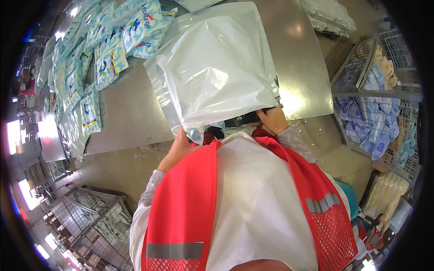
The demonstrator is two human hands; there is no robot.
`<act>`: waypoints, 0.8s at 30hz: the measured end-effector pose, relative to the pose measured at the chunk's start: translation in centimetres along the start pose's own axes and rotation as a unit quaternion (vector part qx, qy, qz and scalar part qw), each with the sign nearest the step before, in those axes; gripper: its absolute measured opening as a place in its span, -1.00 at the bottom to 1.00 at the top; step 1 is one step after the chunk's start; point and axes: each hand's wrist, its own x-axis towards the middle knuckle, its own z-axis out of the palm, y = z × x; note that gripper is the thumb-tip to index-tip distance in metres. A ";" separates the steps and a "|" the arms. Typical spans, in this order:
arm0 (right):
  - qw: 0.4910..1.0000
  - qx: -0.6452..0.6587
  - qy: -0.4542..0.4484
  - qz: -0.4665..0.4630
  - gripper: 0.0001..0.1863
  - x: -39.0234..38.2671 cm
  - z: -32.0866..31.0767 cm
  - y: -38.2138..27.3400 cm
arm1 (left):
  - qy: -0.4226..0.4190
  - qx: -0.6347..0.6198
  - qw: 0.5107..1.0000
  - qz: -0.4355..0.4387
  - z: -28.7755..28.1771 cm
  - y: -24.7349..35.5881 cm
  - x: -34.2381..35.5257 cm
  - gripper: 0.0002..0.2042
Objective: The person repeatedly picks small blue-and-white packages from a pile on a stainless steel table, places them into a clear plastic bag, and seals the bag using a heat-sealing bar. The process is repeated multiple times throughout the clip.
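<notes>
A large white translucent plastic bag (217, 67) lies over the near edge of the metal table in front of me, its film wrinkled and shiny. My left hand (177, 149) pinches the bag's near left corner, where a bit of blue-and-white patterned packaging (195, 135) shows under the film. At the near right corner, my right hand (272, 119) is closed on the bag's edge, its fingertips partly hidden. Dark material (244, 119), too covered to name, shows below the bag's near edge between my hands.
Many blue-and-white patterned soft packages (108, 63) are heaped on the left of the metal table (131, 104). Clear-wrapped bundles (327, 16) lie beyond the table's far right. Wire cages stand at right, holding blue packages (370, 113), and at lower left (95, 221).
</notes>
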 end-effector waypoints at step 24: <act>0.949 0.291 -0.027 0.121 -0.72 16.4 -29.5 -16.2 | 0.211 0.149 0.946 0.194 -24.6 27.5 5.9 -0.75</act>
